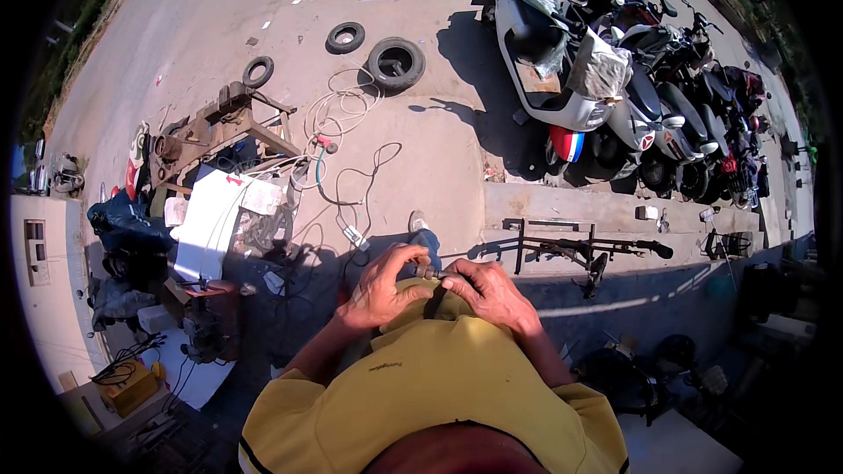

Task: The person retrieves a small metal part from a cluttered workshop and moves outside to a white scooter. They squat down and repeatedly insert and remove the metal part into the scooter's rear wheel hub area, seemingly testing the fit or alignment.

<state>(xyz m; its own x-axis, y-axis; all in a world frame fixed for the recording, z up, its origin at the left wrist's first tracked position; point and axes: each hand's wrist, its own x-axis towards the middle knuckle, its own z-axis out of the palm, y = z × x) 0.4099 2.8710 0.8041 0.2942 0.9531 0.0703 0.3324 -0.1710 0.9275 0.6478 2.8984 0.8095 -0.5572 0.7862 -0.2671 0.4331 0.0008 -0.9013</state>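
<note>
At my waist, my left hand [386, 288] and my right hand [486, 294] are closed close together around a small dark metallic piece [428, 271], partly hidden by fingers. I cannot make out exactly what it is. The piece is just above the hem of my yellow shirt [430, 369], where a dark strip shows between my thumbs. Beyond my hands, my foot in a light shoe [417, 223] rests on the concrete [448, 167].
Parked scooters [615, 88] fill the right. A bicycle frame [580, 246] lies on a low step [597, 204]. Loose tires [395, 53] and coiled hoses [329, 114] lie ahead. A rusty metal stand [198, 127], a white board [202, 219] and a compressor [219, 316] are at left.
</note>
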